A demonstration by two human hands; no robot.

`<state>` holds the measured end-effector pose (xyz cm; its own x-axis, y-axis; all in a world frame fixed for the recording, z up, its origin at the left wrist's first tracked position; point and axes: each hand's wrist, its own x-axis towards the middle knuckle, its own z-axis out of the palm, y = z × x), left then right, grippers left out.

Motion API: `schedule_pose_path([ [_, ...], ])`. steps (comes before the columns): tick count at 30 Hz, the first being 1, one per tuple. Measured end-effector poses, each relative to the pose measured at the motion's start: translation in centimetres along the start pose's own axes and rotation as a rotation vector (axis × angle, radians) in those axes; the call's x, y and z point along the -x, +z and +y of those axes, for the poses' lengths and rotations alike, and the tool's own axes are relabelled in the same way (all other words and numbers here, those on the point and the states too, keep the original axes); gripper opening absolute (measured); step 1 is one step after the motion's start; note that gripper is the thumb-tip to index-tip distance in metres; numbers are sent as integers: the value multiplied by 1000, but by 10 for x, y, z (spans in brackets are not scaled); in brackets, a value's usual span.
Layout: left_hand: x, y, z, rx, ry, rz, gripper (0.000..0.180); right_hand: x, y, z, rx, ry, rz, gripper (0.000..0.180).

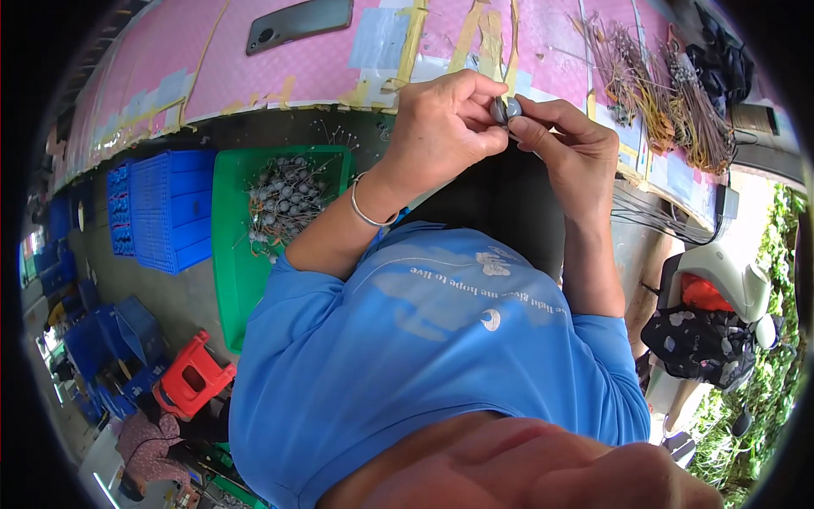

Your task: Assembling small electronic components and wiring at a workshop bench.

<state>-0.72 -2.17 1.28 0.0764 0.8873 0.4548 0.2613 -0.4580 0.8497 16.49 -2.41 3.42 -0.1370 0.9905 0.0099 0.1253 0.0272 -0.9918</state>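
Note:
Over the near edge of the table, both hands meet at a small grey ball-like part [512,108] with a thin lead. My left hand [441,119], with a bangle at its wrist, is closed in a pinch at the part's left side. From the right, the thumb and forefinger of my right hand [570,140] grip the same part. Fingertips cover much of it, so its details cannot be made out. To my left, a green crate [227,254] holds a heap of similar grey round parts [292,191] with thin wires.
The pink-covered table [229,59] is patched with tape and carries a phone [301,24]. Bundles of wire leads [653,93] lie at its right. Blue crates [174,212] and a red stool [193,375] stand left. A scooter [721,276] is at right; another person [148,441] sits lower left.

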Motion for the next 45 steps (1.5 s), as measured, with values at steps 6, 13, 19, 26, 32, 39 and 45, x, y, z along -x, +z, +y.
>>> schedule_pose_path([
  [6, 1, 10, -6, -240, 157, 8, 39, -4, -1, 12, 72, -55, 12, 19],
  [13, -5, 0, -12, -91, 34, -88, 44, -17, -12, 25, -83, -11, -92, 18],
  [19, -2, 7, -16, 283, -105, -119, 46, -22, -14, 37, -521, 31, -216, 23],
  [26, 2, 19, -9, 294, -168, -71, 50, -24, 4, 38, -785, 44, -214, 29],
  [32, -5, 22, -17, 330, -175, 115, 35, -26, 19, 51, -865, 82, -49, 27],
  [39, 2, -11, -26, 243, -6, -81, 25, -14, -7, 54, -449, -154, -168, 24],
  [45, 10, -23, -12, 338, -67, -89, 23, -5, -3, 29, -280, -164, -203, 24],
])
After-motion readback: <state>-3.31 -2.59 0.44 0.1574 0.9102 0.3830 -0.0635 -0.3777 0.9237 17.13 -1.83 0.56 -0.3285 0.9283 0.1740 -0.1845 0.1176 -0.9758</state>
